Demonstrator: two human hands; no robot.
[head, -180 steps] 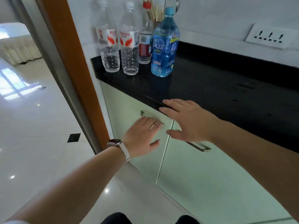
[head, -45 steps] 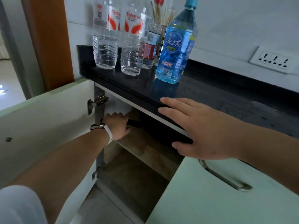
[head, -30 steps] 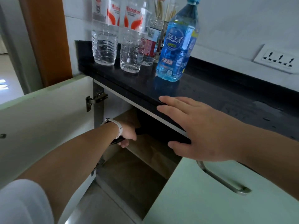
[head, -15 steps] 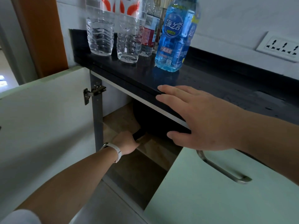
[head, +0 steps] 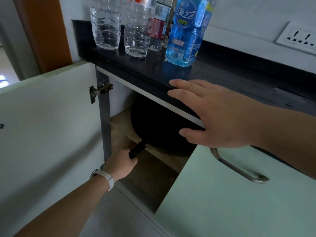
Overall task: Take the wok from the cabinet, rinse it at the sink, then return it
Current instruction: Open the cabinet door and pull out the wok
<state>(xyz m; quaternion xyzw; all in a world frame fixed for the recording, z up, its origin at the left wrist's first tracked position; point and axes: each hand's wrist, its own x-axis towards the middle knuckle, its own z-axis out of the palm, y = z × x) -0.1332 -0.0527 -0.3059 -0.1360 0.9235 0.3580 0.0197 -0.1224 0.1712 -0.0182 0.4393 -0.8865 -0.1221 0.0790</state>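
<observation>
Left cabinet door (head: 51,127) swung open | left hand (head: 120,164) curled tight round black wok (head: 159,127) handle, pan lying on upper shelf, half out | right hand (head: 215,113) flat on countertop (head: 239,77) edge, fingers loosely spread | stage: early, removal underway; rinsing, return pending | counted: four bottles (head: 185,31), one wok, two doors

Hidden and cropped parts at the open cabinet

The upper part of the wok (head: 159,129) is covered by the countertop's front edge (head: 136,72) and the right hand (head: 217,115); its handle end is enclosed by the left hand (head: 119,165). The bottles (head: 185,31) are cut off at the top edge, the wall socket (head: 301,39) at the right edge.
</observation>
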